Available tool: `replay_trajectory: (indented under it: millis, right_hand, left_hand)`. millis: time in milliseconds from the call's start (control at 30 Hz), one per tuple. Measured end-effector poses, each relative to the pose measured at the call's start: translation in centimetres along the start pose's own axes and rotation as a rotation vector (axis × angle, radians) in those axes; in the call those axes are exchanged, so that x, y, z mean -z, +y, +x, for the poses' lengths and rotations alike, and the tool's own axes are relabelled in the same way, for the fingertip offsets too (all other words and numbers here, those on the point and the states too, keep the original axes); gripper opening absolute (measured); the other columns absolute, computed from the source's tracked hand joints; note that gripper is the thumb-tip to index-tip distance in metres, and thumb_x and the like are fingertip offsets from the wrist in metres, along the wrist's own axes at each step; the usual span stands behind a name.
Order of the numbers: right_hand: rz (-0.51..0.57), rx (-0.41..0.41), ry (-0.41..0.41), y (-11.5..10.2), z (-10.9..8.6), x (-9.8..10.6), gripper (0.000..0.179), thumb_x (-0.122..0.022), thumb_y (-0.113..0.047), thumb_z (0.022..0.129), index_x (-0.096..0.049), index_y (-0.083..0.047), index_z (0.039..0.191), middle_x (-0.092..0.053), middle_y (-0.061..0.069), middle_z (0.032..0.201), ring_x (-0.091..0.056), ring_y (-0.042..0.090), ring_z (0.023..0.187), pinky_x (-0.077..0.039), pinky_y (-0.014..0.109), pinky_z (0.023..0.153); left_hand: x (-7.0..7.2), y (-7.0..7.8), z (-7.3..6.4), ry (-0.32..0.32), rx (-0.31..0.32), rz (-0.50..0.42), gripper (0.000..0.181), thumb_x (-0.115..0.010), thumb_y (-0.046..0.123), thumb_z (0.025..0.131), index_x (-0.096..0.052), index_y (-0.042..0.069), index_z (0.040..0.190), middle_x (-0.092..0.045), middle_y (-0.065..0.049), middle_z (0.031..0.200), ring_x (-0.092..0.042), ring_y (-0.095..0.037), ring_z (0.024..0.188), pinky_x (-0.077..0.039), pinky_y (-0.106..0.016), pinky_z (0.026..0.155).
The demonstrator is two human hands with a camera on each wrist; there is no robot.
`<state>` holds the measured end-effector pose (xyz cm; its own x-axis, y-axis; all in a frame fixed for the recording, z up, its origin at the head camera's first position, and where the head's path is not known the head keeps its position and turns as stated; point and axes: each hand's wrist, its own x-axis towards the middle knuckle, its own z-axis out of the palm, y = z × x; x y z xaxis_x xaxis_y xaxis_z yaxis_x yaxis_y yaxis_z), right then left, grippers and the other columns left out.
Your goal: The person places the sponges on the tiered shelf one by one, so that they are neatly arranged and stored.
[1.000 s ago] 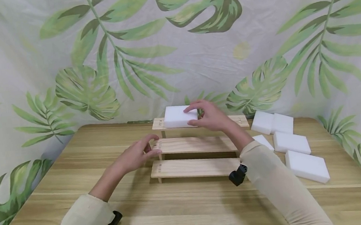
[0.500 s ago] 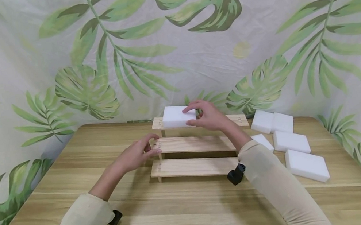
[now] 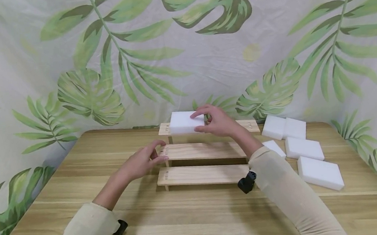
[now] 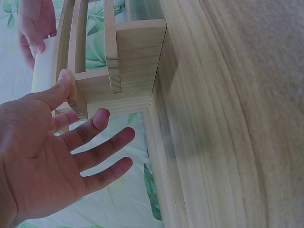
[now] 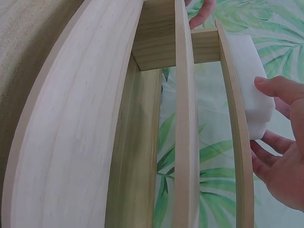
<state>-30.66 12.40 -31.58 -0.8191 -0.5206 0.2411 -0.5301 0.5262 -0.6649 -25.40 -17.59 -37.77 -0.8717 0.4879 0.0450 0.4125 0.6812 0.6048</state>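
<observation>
A three-step wooden display rack (image 3: 209, 150) stands on the table. On the left part of its top step lies a white sponge block (image 3: 180, 122), flat on the board. My right hand (image 3: 220, 121) grips the block's right end, thumb at the front and fingers over the top and back. In the right wrist view, the thumb presses one side of the sponge (image 5: 248, 71) and fingertips sit at its lower end. At the left end of the middle step, my left hand (image 3: 140, 162) pinches the board between thumb and index finger; its other fingers (image 4: 111, 147) spread free.
To the right of the rack, several more white sponge blocks (image 3: 320, 172) lie on the wooden table (image 3: 199, 223). One of them (image 3: 274, 148) is partly hidden by the right forearm. Behind the table hangs a leaf-patterned cloth (image 3: 217, 64).
Over the last second the sponge block and my right hand have shifted very slightly left along the top step. My left hand has stayed at the rack's end.
</observation>
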Motion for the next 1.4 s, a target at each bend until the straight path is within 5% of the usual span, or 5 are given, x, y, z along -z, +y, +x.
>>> replay_trajectory:
  millis: [300,533,933,1400]
  right_hand:
    - [0.099,-0.048,-0.009,0.1,-0.6,0.7,0.047,-0.079,-0.012,0.092,-0.065,-0.002,0.137,-0.044,0.021,0.154,-0.059,0.037,0.120,-0.054,0.046,0.094]
    - [0.092,-0.028,0.007,0.5,-1.4,1.4,0.046,-0.078,-0.011,0.093,-0.065,-0.001,0.136,-0.046,0.020,0.154,-0.044,0.038,0.141,-0.047,0.055,0.106]
    - [0.034,-0.025,0.053,0.6,-4.0,3.4,0.047,-0.077,-0.014,0.095,-0.063,-0.004,0.139,-0.051,0.017,0.149,-0.046,0.039,0.138,-0.046,0.059,0.105]
    - [-0.020,-0.048,0.123,1.9,-9.2,6.1,0.045,-0.072,-0.015,0.100,-0.061,-0.004,0.141,-0.054,0.018,0.148,-0.052,0.041,0.133,-0.049,0.056,0.101]
  left_hand:
    - [0.1,0.0,0.0,0.003,0.002,0.000,0.049,-0.064,0.031,0.106,-0.050,0.001,0.142,-0.059,-0.011,0.079,-0.050,-0.015,0.065,-0.042,-0.033,0.059]
    - [0.0,0.0,0.0,-0.004,-0.005,-0.004,0.050,-0.063,0.031,0.106,-0.049,0.001,0.142,-0.058,-0.010,0.078,-0.049,-0.015,0.064,-0.042,-0.032,0.058]
    - [0.1,0.1,-0.1,-0.005,-0.017,-0.021,0.048,-0.064,0.030,0.106,-0.049,0.000,0.141,-0.053,-0.003,0.073,-0.046,-0.014,0.063,-0.040,-0.030,0.057]
    - [0.0,0.3,-0.1,-0.008,-0.010,-0.006,0.050,-0.063,0.031,0.106,-0.048,0.001,0.143,-0.052,-0.003,0.072,-0.045,-0.014,0.062,-0.039,-0.031,0.056]
